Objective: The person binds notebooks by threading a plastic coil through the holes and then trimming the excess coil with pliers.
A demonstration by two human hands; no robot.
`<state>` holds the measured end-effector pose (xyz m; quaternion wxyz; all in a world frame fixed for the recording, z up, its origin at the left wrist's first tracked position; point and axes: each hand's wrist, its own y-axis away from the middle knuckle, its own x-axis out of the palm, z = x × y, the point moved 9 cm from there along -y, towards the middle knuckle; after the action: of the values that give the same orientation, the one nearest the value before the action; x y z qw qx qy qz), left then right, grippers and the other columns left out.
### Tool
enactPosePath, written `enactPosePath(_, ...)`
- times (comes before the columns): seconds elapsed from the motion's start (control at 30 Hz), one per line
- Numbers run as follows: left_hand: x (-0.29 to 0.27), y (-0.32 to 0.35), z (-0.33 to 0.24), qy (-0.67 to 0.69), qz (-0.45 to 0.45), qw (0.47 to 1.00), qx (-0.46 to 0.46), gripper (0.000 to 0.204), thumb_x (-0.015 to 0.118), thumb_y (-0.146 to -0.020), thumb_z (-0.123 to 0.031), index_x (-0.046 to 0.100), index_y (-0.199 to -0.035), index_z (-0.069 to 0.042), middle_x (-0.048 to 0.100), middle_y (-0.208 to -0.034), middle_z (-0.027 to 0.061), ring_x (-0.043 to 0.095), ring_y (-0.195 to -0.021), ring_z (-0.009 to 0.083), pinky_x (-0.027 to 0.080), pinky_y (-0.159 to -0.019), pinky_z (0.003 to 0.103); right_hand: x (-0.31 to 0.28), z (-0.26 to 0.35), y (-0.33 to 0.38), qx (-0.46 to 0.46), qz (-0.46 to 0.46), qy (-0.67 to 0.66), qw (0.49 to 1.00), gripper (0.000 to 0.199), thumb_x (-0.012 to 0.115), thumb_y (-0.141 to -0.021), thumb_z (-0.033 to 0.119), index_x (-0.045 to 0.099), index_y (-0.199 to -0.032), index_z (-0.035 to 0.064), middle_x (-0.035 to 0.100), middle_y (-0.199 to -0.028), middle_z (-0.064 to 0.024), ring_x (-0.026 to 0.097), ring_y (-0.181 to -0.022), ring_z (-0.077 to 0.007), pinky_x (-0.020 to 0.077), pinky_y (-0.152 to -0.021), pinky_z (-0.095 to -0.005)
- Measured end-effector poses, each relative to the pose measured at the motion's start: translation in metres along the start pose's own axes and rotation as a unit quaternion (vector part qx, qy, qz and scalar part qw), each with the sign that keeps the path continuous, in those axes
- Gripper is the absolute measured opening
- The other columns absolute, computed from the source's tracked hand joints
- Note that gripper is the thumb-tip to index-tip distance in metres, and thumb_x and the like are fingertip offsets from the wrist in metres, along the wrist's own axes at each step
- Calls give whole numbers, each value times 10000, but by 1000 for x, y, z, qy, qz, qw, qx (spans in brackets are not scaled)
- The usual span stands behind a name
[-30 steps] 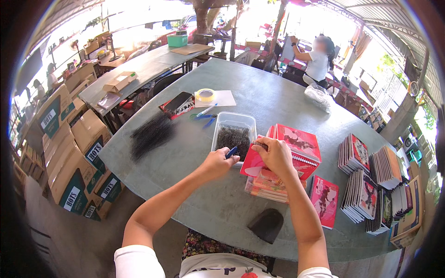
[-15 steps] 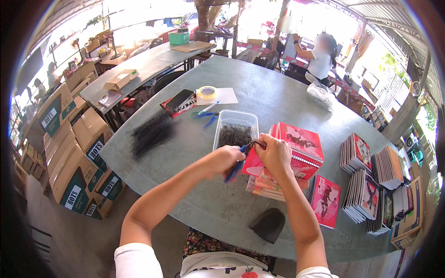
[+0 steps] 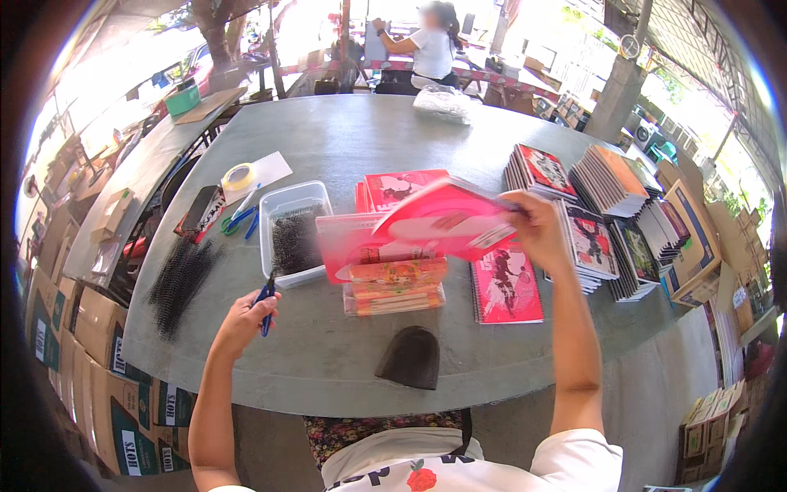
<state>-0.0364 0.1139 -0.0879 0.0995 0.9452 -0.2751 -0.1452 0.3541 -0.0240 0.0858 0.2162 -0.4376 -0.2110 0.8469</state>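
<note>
My left hand (image 3: 243, 321) is closed around blue-handled pliers (image 3: 266, 307), their dark jaws pointing up near the front corner of a clear plastic tub (image 3: 318, 197). Small black coil pieces (image 3: 299, 238) fill the tub. With my right hand (image 3: 537, 234) I grip the right end of a red and pink notebook (image 3: 459, 215), tilted in the air and blurred by motion. Below it stands a stack of red notebooks (image 3: 402, 182), partly hidden, beside orange-and-clear wrapped packs (image 3: 393, 297). A red spiral notebook (image 3: 508, 287) lies flat under my right forearm.
Black spiral coils (image 3: 176, 283) lie at the left, near blue-handled tools (image 3: 240, 218), a tape roll (image 3: 238, 177) and a phone (image 3: 202, 207). Notebook stacks (image 3: 586, 238) stand at the right. A dark rounded pad (image 3: 410, 358) sits near the table's front. Another person (image 3: 432, 53) works behind.
The pliers have left the notebook's coil and moved left with my left hand. My right hand has swung right, lifting the notebook. The whole view has turned to the right.
</note>
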Motion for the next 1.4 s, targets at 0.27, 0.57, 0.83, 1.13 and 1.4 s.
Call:
enactPosePath(0.27,-15,-6,19,-179,-143,971,73,372,597,-840,-335,596,-1035,-18,560,-769,50,538,-695,146,447,-645,292,1,-176,107,315,86,-145,934,367,543,-825,98,566,-1182,18,532,-1271,-152,467,-1213,-237,347,-1007,-318)
enactPosePath(0.57,-19,22,50,-506,-295,806,89,487,633,-794,-369,536,-1152,-53,499,-1040,132,454,-1027,311,318,-906,453,-1,-231,174,268,-144,133,943,229,587,-818,84,644,-1013,-21,638,-974,-224,625,-902,-340,481,-801,-372)
enactPosePath(0.83,-9,25,54,-517,-317,782,141,562,593,-828,-405,478,-1245,-46,470,-1079,144,420,-1068,317,295,-942,442,-4,-226,171,249,-147,114,951,204,612,-804,49,659,-991,-18,653,-924,-199,635,-827,-324,489,-748,-337)
enactPosePath(1.13,-135,45,59,-472,-450,746,136,469,618,-819,-244,496,-1217,-29,519,-1098,157,489,-1015,330,390,-883,441,-21,9,100,4,-212,84,974,213,657,-789,30,659,-1002,30,623,-1008,-122,606,-821,-187,495,-722,-312)
enactPosePath(1.4,-217,39,121,-541,-468,695,-69,129,479,-853,-93,546,-946,-33,581,-994,168,563,-956,335,487,-793,449,-55,222,140,-501,-189,-524,662,161,619,-800,91,540,-940,107,435,-1000,12,503,-797,-138,408,-667,-353)
